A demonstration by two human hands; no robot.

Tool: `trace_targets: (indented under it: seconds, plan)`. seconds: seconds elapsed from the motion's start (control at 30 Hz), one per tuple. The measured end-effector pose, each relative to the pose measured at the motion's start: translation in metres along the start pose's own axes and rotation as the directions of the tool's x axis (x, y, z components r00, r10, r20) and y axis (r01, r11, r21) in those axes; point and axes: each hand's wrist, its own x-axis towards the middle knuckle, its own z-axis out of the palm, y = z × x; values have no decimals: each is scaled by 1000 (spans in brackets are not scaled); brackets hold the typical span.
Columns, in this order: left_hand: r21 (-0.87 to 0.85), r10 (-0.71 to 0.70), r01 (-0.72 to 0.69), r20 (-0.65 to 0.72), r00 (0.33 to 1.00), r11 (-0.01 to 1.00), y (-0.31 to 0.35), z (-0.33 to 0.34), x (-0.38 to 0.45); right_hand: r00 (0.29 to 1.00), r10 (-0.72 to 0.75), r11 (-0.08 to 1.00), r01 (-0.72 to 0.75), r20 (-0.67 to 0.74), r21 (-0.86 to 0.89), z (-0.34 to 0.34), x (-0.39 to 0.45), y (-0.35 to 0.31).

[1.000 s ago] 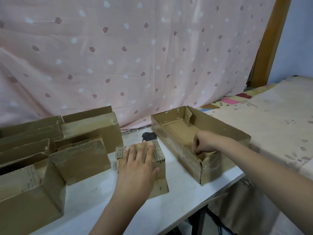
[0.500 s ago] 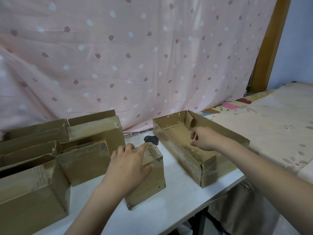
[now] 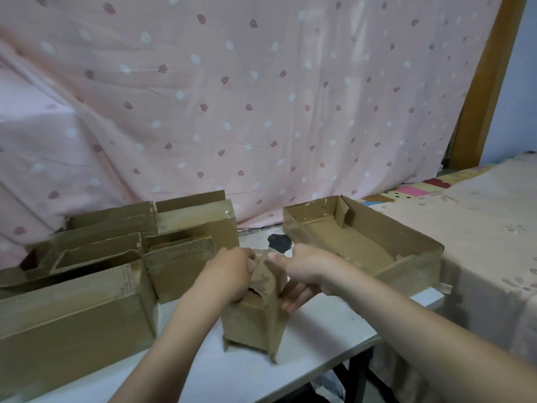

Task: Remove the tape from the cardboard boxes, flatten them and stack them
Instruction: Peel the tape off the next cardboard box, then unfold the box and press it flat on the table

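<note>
Brown small corrugated cardboard box [image 3: 255,318]: stands upright near the front edge of the white worktop [image 3: 316,338], between the two hands; its top flaps are partly raised and its bottom flaps splay out at the base.
Left hand [image 3: 229,274]: fingers curled over the left top flap of the small box, gripping it.
Right hand [image 3: 299,271]: thumb laid on the right top flap, fingers wrapped round the right side wall, holding the same box.
Shallow open brown cardboard tray [image 3: 412,257]: lies to the right of the small box, apart from it, at the right end of the worktop beside the bed.
Group of larger brown cardboard boxes [image 3: 87,286]: stands to the left, packed close together, several with open tops and ragged edges.
Dark patch [image 3: 279,242]: on the worktop behind the small box.
Pink spotted curtain [image 3: 261,97]: hangs behind the worktop.
Beige patterned bed cover [image 3: 494,216]: at right.
</note>
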Motion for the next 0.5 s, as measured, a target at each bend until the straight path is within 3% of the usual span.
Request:
trace_targets:
  seconds: [0.13, 0.27, 0.5]
  plan:
    - [-49, -27, 28, 31, 999, 998, -3, -12, -19, 999, -34, 986, 29, -31, -162, 20, -6, -16]
    - [-69, -78, 80, 34, 996, 994, -14, -18, -35, 997, -57, 925, 69, 43, -375, 44, -15, -34]
    - [-307, -164, 118, -128, 978, 944, -58, -34, -61, 997, -81, 958, 73, -16, -276, 58, -13, -43]
